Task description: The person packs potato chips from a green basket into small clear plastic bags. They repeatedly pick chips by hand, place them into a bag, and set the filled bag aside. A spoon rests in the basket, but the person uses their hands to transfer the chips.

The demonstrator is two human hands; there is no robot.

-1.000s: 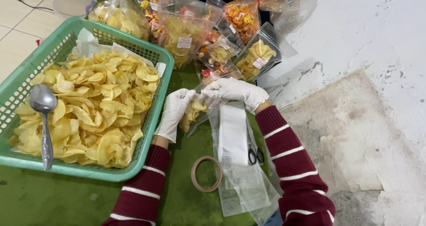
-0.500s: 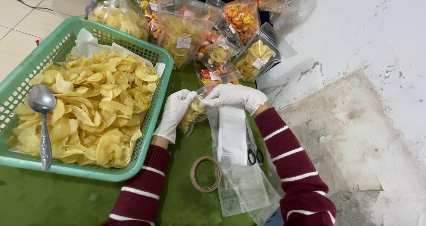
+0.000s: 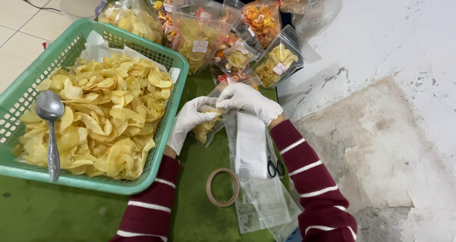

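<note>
Both hands wear white gloves. The left hand (image 3: 190, 121) and the right hand (image 3: 247, 99) are closed together on the top of a small clear plastic bag of yellow chips (image 3: 206, 127), near the middle of the green table (image 3: 57, 213), just beside the right rim of the green plastic basket (image 3: 168, 104) heaped with yellow chips. A metal spoon (image 3: 51, 128) lies on that heap. A brown tape ring (image 3: 222, 187), empty clear bags (image 3: 263, 199) and black-handled scissors (image 3: 274, 168) lie near the table's front edge; filled bags (image 3: 199, 33) crowd its far edge.

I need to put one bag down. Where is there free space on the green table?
Free: green cloth in front of the basket, left of the tape roll. Crowded: filled bags behind both hands, empty bags by the right sleeve.
</note>
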